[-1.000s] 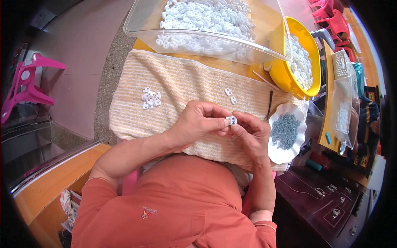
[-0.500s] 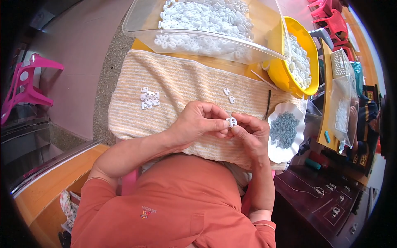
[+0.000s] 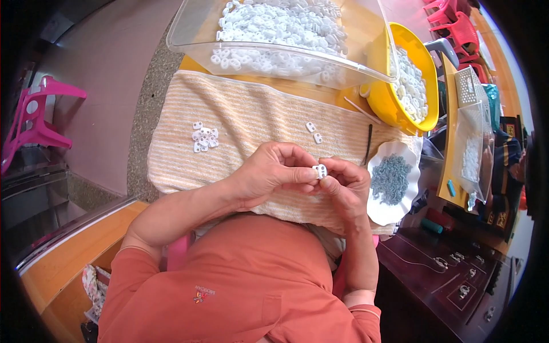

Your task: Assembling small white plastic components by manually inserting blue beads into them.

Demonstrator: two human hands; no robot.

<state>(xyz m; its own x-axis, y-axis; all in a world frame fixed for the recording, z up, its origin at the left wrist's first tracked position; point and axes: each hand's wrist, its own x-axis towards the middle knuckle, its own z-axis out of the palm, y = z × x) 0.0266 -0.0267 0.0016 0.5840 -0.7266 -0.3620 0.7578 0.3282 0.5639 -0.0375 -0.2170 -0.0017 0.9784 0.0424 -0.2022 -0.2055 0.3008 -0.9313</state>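
Note:
Between the fingertips of both hands is a small white two-hole plastic cord lock (image 3: 321, 171). My left hand (image 3: 283, 170) pinches it from the left, thumb and fingers closed. My right hand (image 3: 346, 182) grips its right side between thumb and forefinger. Just beyond the hands, two similar white pieces (image 3: 314, 132) lie on the striped towel (image 3: 251, 114). A small heap of them (image 3: 204, 137) sits farther left on the towel. Beside my right hand stands a white scalloped dish (image 3: 386, 214) with a pile of tiny grey-blue parts, apparently springs (image 3: 391, 179).
A clear plastic bin (image 3: 269, 50) full of white parts stands at the back. A yellow basket (image 3: 400, 117) of white pieces is right of it. A dark thin stick (image 3: 369, 144) and a pale stick (image 3: 361, 109) lie near the dish. Someone's hand (image 3: 488, 160) shows at far right.
Both hands keep their pinch on the cord lock, which has turned slightly so its holes face up more. The whole view has shifted a little.

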